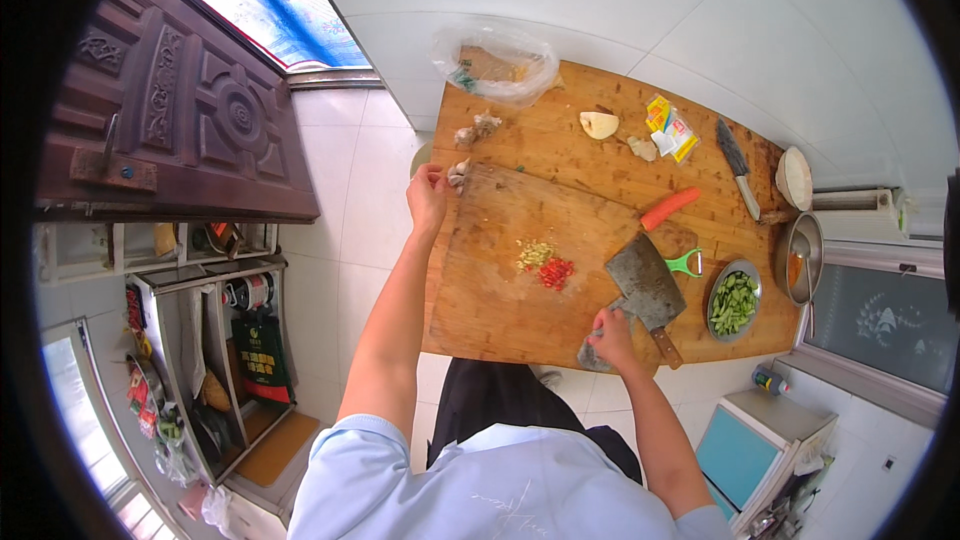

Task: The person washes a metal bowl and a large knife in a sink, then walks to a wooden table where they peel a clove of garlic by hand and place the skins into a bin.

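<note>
My left hand [426,201] is at the left edge of the wooden table [517,136], its fingertips right beside some garlic [458,175]. Whether they grip anything is hidden. A crumpled grey cloth [592,354] lies at the near edge of the wooden cutting board [480,315], and my right hand [613,340] grasps it. Just beyond that hand a cleaver [645,274] rests flat, its wooden handle towards me. Minced garlic [535,254] and chopped red pepper [556,274] form two touching heaps on the board.
Further back lie more garlic [477,130], a plastic bag [499,64], ginger [642,148] and a printed packet [673,129]. To the right are a carrot [670,208], green peeler [684,263], knife [737,169], plate of cut green vegetable [734,302] and metal bowl [787,240].
</note>
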Action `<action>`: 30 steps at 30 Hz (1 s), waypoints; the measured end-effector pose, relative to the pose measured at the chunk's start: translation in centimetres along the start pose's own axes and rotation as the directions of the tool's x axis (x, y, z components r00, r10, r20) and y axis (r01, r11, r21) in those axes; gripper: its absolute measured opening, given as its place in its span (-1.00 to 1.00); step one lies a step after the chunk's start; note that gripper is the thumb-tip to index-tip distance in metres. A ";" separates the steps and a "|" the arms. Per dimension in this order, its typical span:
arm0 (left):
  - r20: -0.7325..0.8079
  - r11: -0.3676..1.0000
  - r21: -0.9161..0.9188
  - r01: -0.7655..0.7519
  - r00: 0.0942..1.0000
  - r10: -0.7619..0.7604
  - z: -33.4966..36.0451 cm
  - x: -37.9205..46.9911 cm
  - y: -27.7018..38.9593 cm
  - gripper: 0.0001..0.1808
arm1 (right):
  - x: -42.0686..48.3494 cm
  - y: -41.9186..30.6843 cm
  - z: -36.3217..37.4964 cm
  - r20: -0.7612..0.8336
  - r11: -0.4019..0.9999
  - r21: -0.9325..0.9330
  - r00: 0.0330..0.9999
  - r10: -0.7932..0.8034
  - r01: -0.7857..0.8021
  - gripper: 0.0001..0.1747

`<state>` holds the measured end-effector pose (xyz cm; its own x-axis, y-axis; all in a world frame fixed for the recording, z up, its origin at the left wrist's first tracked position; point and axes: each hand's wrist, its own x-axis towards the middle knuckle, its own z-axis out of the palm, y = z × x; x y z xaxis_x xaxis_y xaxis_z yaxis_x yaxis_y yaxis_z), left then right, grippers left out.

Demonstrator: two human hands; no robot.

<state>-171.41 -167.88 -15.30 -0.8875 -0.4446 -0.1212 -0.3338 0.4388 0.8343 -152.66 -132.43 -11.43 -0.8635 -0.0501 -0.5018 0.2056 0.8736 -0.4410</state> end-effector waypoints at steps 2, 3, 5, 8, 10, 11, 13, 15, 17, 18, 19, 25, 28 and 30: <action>-0.007 1.000 -0.004 0.024 1.000 -0.024 -0.4 0.1 -0.1 -0.83 | 0.1 -0.3 -0.3 0.045 1.000 0.006 0.999 0.029 -0.030 -0.62; -0.012 0.999 -0.011 0.045 0.999 -0.045 -0.4 0.2 0.0 -0.82 | 0.1 -0.2 -0.3 0.044 0.999 0.006 0.998 0.033 -0.034 -0.62; -0.081 1.000 -0.019 0.025 0.996 -0.026 -1.0 0.6 0.3 -0.83 | 0.0 0.0 -0.2 0.034 0.999 0.046 0.999 0.010 -0.012 -0.65; -0.132 0.985 -0.169 -0.042 0.991 0.020 0.0 -1.4 2.9 -0.86 | -0.2 0.5 -0.5 0.000 0.994 0.096 0.998 -0.058 0.057 -0.71; 0.086 0.946 -0.320 -0.052 0.993 0.084 1.1 -5.9 4.0 -0.88 | -0.2 1.3 -0.6 -0.032 0.976 0.193 0.995 -0.094 0.099 -0.72; 0.269 0.921 -0.389 0.016 0.958 0.097 1.9 -8.5 3.9 -0.89 | -0.4 1.7 -0.8 -0.045 0.944 0.276 0.984 -0.173 0.179 -0.73; 0.704 0.900 -0.288 0.326 0.709 -0.032 2.7 -15.5 7.1 -0.88 | -1.5 1.9 -1.4 -0.096 0.930 0.352 0.993 -0.075 0.104 -0.76; 0.831 0.887 -0.286 0.363 0.554 0.041 4.3 -21.9 7.1 -0.76 | -3.1 0.5 -2.3 -0.120 0.901 0.429 0.993 -0.016 0.067 -0.78; 0.873 0.859 -0.274 0.432 0.486 0.035 4.8 -25.3 9.0 -0.70 | -5.1 -1.4 -4.0 -0.004 0.386 0.918 0.973 0.231 -0.088 -0.83; 0.894 0.835 -0.290 0.467 0.445 0.062 5.2 -26.2 9.6 -0.65 | -6.3 -2.2 -5.0 0.002 0.277 0.958 0.966 0.259 -0.077 -0.83; 0.912 0.812 -0.299 0.500 0.400 0.090 5.3 -26.7 10.0 -0.59 | -7.3 -2.8 -5.8 -0.014 0.265 0.962 0.963 0.269 -0.060 -0.83; 0.900 0.920 -0.340 0.195 0.352 0.259 6.1 -25.7 13.7 -0.65 | -11.2 -3.2 -6.8 -0.204 0.413 0.900 0.972 0.118 0.138 -0.57; 0.865 0.916 -0.331 -0.229 0.314 0.391 4.6 -25.3 17.1 -0.60 | -11.1 -0.9 -6.3 -0.290 0.559 0.807 0.953 0.091 0.192 -0.57; 0.871 0.835 -0.317 -0.450 0.210 0.444 2.9 -24.6 20.3 -0.62 | -12.4 -0.8 -8.6 -0.318 0.595 0.771 0.947 0.051 0.227 -0.62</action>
<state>-157.31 -145.81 3.09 -0.6116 0.7815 -0.1234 0.2214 0.3187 0.9216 -146.09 -128.33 1.59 -0.9535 0.1505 -0.2609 0.2813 0.1348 -0.9501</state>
